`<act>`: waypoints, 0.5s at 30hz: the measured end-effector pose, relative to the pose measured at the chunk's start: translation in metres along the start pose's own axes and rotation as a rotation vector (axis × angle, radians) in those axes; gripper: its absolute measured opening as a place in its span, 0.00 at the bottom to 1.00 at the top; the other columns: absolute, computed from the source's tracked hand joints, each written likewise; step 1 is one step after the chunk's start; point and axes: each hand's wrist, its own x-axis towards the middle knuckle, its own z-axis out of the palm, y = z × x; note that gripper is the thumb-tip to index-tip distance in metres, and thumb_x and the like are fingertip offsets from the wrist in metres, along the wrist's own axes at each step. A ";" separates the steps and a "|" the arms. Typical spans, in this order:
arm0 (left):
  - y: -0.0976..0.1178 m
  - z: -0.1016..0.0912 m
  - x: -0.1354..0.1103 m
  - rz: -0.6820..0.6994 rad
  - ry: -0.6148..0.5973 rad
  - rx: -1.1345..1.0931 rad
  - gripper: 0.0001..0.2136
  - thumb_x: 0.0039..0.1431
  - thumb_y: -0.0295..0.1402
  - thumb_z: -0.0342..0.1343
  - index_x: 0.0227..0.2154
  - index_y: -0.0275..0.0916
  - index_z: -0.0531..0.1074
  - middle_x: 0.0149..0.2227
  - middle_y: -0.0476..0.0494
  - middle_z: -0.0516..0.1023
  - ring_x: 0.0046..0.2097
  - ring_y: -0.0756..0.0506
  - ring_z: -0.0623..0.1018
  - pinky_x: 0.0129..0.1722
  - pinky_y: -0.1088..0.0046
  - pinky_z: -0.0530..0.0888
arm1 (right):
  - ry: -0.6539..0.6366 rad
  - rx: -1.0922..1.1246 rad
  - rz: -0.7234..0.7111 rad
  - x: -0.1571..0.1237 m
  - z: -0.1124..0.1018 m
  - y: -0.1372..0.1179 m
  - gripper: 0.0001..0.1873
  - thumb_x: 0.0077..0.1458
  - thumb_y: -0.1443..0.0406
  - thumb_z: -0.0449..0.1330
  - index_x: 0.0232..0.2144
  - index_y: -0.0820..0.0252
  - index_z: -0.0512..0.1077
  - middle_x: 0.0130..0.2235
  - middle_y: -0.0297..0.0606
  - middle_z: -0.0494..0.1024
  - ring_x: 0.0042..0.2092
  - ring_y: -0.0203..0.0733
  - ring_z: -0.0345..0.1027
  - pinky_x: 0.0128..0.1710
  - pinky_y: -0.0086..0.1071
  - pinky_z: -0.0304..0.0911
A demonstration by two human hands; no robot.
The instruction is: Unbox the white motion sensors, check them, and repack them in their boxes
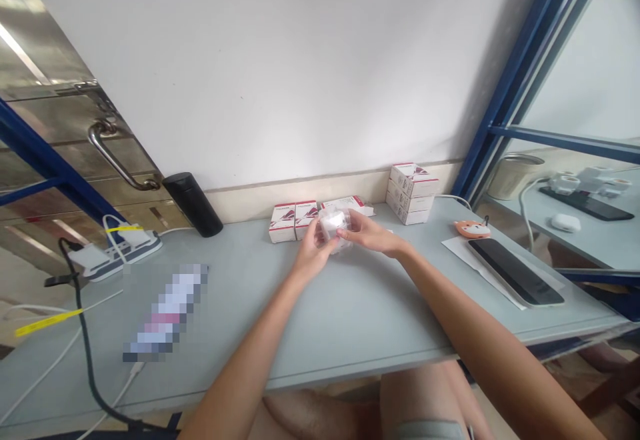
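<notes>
Both my hands hold one small clear plastic package (332, 225) with something white inside, a little above the table. My left hand (316, 251) is closed on its left side, and my right hand (369, 232) grips it from the right with the thumb on the front. What the white thing in the package is, I cannot make out. Behind my left hand stand white and red boxes (287, 224) bound side by side. Another white and red box (356, 204) lies just behind the package, partly covered by it. To the right rises a stack of similar boxes (411, 193).
A black bottle (193, 204) stands at the back left near a power strip (123, 253) with plugs and cables. A blurred-out phone (167, 317) lies front left on a cable. At right are a dark phone (515, 272) on white paper and an orange animal-shaped thing (472, 229).
</notes>
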 end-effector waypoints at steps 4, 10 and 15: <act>-0.005 0.001 0.003 0.051 -0.010 0.005 0.26 0.59 0.46 0.68 0.55 0.40 0.67 0.55 0.33 0.80 0.52 0.37 0.82 0.50 0.60 0.80 | -0.031 -0.060 0.010 0.001 0.005 0.006 0.33 0.60 0.41 0.65 0.58 0.53 0.68 0.54 0.42 0.79 0.55 0.52 0.72 0.57 0.47 0.70; -0.005 0.000 0.001 0.014 -0.089 -0.020 0.27 0.57 0.45 0.71 0.52 0.39 0.67 0.53 0.32 0.81 0.53 0.37 0.83 0.52 0.59 0.79 | -0.148 -0.095 0.010 0.000 0.005 0.012 0.45 0.58 0.44 0.68 0.67 0.54 0.56 0.64 0.47 0.72 0.64 0.53 0.66 0.65 0.48 0.65; 0.001 0.002 0.000 -0.143 -0.057 -0.106 0.25 0.54 0.43 0.73 0.51 0.38 0.73 0.53 0.32 0.83 0.54 0.33 0.83 0.56 0.54 0.78 | -0.164 -0.227 0.056 -0.001 0.010 0.013 0.54 0.51 0.53 0.75 0.70 0.54 0.51 0.64 0.49 0.71 0.62 0.57 0.68 0.62 0.50 0.68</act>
